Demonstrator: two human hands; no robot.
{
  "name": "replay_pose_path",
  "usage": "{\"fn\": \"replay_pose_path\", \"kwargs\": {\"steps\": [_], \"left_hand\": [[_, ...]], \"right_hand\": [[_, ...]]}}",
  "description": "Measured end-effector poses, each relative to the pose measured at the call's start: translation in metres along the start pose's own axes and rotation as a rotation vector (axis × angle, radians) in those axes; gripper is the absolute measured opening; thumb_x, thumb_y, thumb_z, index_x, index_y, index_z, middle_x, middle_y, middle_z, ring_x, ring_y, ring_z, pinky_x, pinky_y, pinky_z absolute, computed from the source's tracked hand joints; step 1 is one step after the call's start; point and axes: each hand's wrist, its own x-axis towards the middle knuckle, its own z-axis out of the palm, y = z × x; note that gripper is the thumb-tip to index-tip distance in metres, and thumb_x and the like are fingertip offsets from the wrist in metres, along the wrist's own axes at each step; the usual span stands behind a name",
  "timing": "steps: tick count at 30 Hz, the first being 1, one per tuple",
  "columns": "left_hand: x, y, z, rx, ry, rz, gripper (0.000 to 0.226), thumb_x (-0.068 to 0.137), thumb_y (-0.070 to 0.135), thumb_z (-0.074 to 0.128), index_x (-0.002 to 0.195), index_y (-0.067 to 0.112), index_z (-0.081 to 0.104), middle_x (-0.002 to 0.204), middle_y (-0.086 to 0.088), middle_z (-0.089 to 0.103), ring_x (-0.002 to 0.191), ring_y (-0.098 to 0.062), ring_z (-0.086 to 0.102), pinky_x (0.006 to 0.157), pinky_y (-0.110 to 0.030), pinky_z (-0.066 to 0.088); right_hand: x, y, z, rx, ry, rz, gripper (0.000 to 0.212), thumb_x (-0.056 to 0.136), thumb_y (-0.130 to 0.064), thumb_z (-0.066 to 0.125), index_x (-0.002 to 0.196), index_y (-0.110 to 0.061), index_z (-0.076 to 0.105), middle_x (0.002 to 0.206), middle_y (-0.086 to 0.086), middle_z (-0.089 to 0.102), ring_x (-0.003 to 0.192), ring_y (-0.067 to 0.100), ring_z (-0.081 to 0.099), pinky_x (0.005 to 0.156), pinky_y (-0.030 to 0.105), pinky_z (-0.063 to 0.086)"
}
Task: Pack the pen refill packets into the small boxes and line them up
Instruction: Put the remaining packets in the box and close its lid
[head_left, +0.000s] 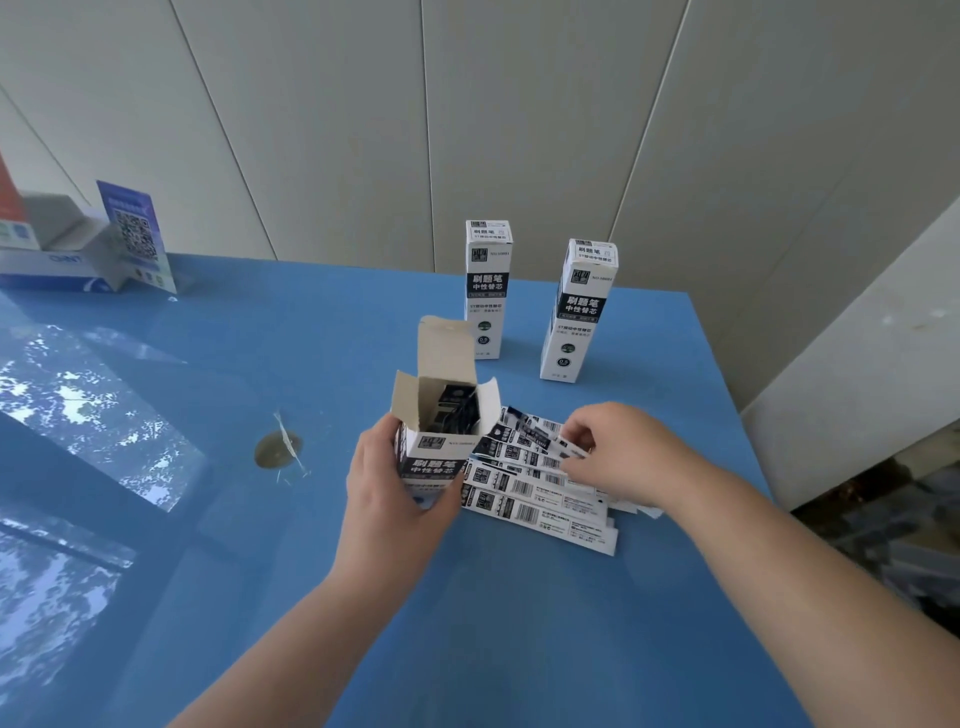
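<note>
My left hand (396, 488) grips an open small white-and-black box (441, 441) standing upright on the blue table, its top flaps spread; dark packets show inside it. To its right lies a fanned pile of white-and-black pen refill packets (540, 499). My right hand (613, 447) rests on top of that pile, its fingers pinching the end of one packet. Two closed boxes stand upright farther back: one (488, 291) behind the open box, the other (576, 312) to its right.
The blue table (467, 623) ends at a right edge near a grey ledge (857, 364). A round grey plug with tape (278, 449) sits left of the open box. A QR-code stand (136, 239) and a cardboard box (52, 249) occupy the far left corner.
</note>
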Motion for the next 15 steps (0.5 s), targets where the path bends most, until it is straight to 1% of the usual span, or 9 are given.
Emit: {"fn": "replay_pose_path", "kwargs": {"steps": [2, 4, 7, 9, 10, 11, 12, 13, 15], "left_hand": [[0.001, -0.001, -0.001, -0.002, -0.007, 0.009, 0.053, 0.068, 0.054, 0.067, 0.111, 0.068, 0.040, 0.113, 0.018, 0.059, 0.112, -0.019, 0.061, 0.092, -0.047, 0.054], [0.001, -0.002, -0.001, -0.001, -0.014, 0.012, 0.053, 0.068, 0.055, 0.067, 0.111, 0.068, 0.039, 0.113, 0.021, 0.057, 0.112, -0.020, 0.060, 0.092, -0.048, 0.054], [0.001, -0.002, -0.001, -0.002, -0.015, 0.017, 0.057, 0.068, 0.056, 0.066, 0.114, 0.070, 0.037, 0.113, 0.026, 0.054, 0.113, -0.019, 0.059, 0.091, -0.046, 0.054], [0.001, -0.002, 0.000, -0.004, -0.014, 0.022, 0.056, 0.068, 0.056, 0.066, 0.114, 0.070, 0.037, 0.112, 0.026, 0.053, 0.112, -0.020, 0.059, 0.091, -0.047, 0.054], [0.001, -0.002, 0.000, 0.001, -0.013, 0.029, 0.054, 0.068, 0.056, 0.065, 0.113, 0.068, 0.038, 0.111, 0.026, 0.052, 0.112, -0.021, 0.059, 0.091, -0.049, 0.054], [0.001, -0.002, 0.000, 0.013, -0.011, 0.040, 0.051, 0.069, 0.056, 0.065, 0.113, 0.064, 0.040, 0.110, 0.026, 0.051, 0.111, -0.021, 0.058, 0.091, -0.050, 0.053], [0.002, -0.002, 0.000, 0.030, -0.008, 0.055, 0.050, 0.069, 0.055, 0.064, 0.114, 0.057, 0.042, 0.108, 0.026, 0.050, 0.110, -0.020, 0.056, 0.091, -0.051, 0.051], [0.002, -0.002, 0.001, 0.047, -0.004, 0.071, 0.050, 0.070, 0.054, 0.063, 0.116, 0.050, 0.044, 0.108, 0.025, 0.050, 0.110, -0.019, 0.054, 0.092, -0.052, 0.050], [0.003, -0.003, 0.002, 0.073, 0.001, 0.081, 0.053, 0.071, 0.049, 0.065, 0.120, 0.040, 0.046, 0.110, 0.020, 0.051, 0.111, -0.018, 0.051, 0.093, -0.052, 0.049]], "right_hand": [[-0.003, 0.000, -0.008, 0.143, 0.005, 0.013, 0.014, 0.082, -0.031, 0.078, 0.093, -0.031, 0.069, 0.086, -0.015, 0.069, 0.085, 0.006, 0.066, 0.075, 0.028, 0.054], [-0.008, -0.002, -0.016, 0.338, -0.008, 0.031, 0.005, 0.083, -0.028, 0.080, 0.086, -0.030, 0.075, 0.080, -0.014, 0.076, 0.080, 0.008, 0.072, 0.072, 0.027, 0.055], [-0.020, -0.011, -0.025, 0.609, -0.037, 0.034, 0.009, 0.085, -0.023, 0.080, 0.085, -0.032, 0.079, 0.082, -0.010, 0.079, 0.079, 0.008, 0.074, 0.079, 0.030, 0.055], [-0.029, -0.020, -0.031, 0.824, -0.053, 0.014, 0.005, 0.083, -0.018, 0.081, 0.086, -0.023, 0.080, 0.087, -0.004, 0.080, 0.078, 0.008, 0.073, 0.082, 0.032, 0.056], [-0.034, -0.026, -0.035, 0.956, -0.055, -0.003, 0.008, 0.079, -0.017, 0.082, 0.086, -0.018, 0.079, 0.090, 0.000, 0.080, 0.080, 0.012, 0.074, 0.083, 0.035, 0.058], [-0.039, -0.032, -0.040, 1.089, -0.055, -0.021, 0.013, 0.074, -0.017, 0.082, 0.086, -0.015, 0.079, 0.093, 0.005, 0.079, 0.081, 0.015, 0.074, 0.082, 0.036, 0.061], [-0.045, -0.038, -0.045, 1.206, -0.052, -0.048, 0.019, 0.069, -0.018, 0.082, 0.086, -0.012, 0.079, 0.094, 0.010, 0.078, 0.080, 0.018, 0.074, 0.077, 0.035, 0.062], [-0.050, -0.044, -0.050, 1.300, -0.039, -0.081, 0.025, 0.065, -0.018, 0.082, 0.088, -0.009, 0.078, 0.095, 0.013, 0.077, 0.079, 0.020, 0.074, 0.072, 0.031, 0.062], [-0.057, -0.056, -0.060, 1.434, 0.024, -0.156, 0.030, 0.064, -0.020, 0.082, 0.091, -0.007, 0.076, 0.095, 0.013, 0.077, 0.081, 0.019, 0.074, 0.069, 0.025, 0.060]]}}
